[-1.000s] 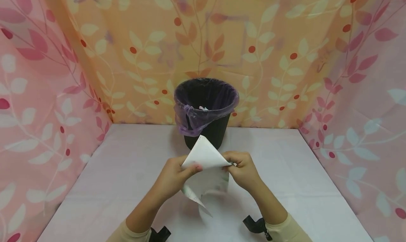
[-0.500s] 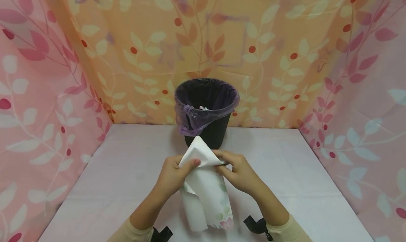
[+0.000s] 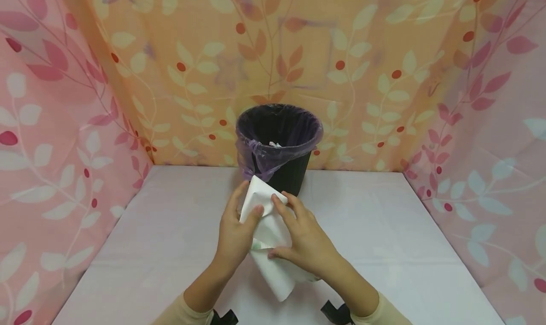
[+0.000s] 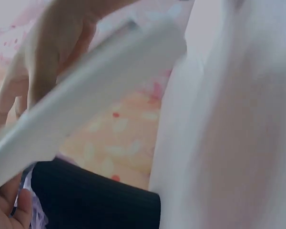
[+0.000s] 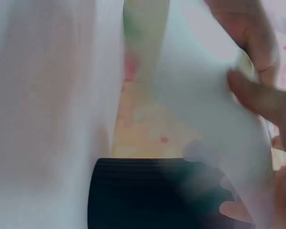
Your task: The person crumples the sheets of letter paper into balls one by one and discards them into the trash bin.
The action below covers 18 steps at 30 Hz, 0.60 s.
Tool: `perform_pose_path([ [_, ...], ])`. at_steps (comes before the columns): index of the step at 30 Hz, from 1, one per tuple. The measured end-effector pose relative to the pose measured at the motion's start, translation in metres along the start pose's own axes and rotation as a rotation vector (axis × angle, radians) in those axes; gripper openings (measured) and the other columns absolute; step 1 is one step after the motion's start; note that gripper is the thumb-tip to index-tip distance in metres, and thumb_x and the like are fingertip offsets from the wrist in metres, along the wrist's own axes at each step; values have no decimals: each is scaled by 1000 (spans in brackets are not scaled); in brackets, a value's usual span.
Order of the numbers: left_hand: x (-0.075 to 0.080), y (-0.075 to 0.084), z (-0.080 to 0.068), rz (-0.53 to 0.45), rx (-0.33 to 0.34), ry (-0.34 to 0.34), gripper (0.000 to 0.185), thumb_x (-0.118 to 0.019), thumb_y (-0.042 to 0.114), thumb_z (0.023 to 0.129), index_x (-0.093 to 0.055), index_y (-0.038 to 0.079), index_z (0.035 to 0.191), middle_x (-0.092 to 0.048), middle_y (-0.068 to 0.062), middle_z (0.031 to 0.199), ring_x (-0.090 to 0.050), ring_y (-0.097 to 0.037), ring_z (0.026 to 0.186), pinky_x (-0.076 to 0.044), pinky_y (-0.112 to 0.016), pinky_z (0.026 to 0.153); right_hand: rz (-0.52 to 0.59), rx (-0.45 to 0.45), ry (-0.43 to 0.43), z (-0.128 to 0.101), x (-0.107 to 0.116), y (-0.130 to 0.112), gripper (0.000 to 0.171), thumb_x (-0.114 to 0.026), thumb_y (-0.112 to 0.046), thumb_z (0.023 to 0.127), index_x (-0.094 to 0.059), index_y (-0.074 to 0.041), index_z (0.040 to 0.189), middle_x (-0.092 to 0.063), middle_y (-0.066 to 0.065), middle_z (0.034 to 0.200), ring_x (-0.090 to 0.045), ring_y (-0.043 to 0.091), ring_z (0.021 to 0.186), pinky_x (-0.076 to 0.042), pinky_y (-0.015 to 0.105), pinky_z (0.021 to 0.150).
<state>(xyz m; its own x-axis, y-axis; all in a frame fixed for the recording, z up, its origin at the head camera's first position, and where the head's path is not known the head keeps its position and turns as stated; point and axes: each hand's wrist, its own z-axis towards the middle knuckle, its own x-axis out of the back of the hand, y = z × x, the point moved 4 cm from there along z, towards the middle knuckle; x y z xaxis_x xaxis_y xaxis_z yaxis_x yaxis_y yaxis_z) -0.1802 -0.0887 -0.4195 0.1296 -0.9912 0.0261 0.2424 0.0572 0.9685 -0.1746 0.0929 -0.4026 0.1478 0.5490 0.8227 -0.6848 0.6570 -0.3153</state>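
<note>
White folded paper (image 3: 268, 230) is held above the table (image 3: 149, 249), just in front of the black bin (image 3: 279, 147) with its purple liner. The left hand (image 3: 234, 232) keeps its grip on the paper's upper edge, thumb over it; the right hand (image 3: 304, 239) clasps it from the side.

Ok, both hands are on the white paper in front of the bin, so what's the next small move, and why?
Probably squeeze the paper tighter into a wad. The left hand and right hand both hold it, yet a loose tail hangs below them toward the table. It sits just short of the black bin, whose purple liner stands open, so compacting it should come before carrying it forward.
</note>
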Motion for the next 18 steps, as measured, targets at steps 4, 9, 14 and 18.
perform_pose_path([
  [4, -6, 3, -3, -12, -26, -37, 50, -73, 25, 97, -57, 33, 143, -72, -8, 112, -71, -23, 84, -61, -35, 64, -40, 31, 150, 0, 5, 2, 91, -95, -26, 72, -51, -24, 151, -62, 7, 127, -67, 24, 102, -59, 43, 83],
  [9, -11, 5, -5, 55, 13, -112, 41, -74, 32, 96, -61, 23, 134, -73, -5, 108, -69, -20, 87, -60, -33, 68, -2, 80, 252, 1, 15, 10, 53, -91, -13, 75, -73, -19, 125, -71, -4, 101, -71, 14, 88, -60, 32, 74],
  [14, -12, 10, -5, 297, -36, -241, 64, -89, 37, 80, -61, 21, 135, -60, 2, 123, -59, -16, 109, -54, -38, 90, 25, 83, 281, 2, 25, 23, 31, -87, -5, 76, -80, -21, 101, -72, -9, 89, -70, 12, 80, -59, 31, 69],
  [18, -12, 15, -8, 426, -133, -308, 88, -96, 32, 71, -52, 20, 146, -42, 2, 150, -45, -20, 135, -46, -48, 107, 40, 75, 270, 1, 31, 28, 24, -86, -6, 77, -80, -22, 93, -70, -11, 86, -66, 9, 75, -55, 29, 64],
])
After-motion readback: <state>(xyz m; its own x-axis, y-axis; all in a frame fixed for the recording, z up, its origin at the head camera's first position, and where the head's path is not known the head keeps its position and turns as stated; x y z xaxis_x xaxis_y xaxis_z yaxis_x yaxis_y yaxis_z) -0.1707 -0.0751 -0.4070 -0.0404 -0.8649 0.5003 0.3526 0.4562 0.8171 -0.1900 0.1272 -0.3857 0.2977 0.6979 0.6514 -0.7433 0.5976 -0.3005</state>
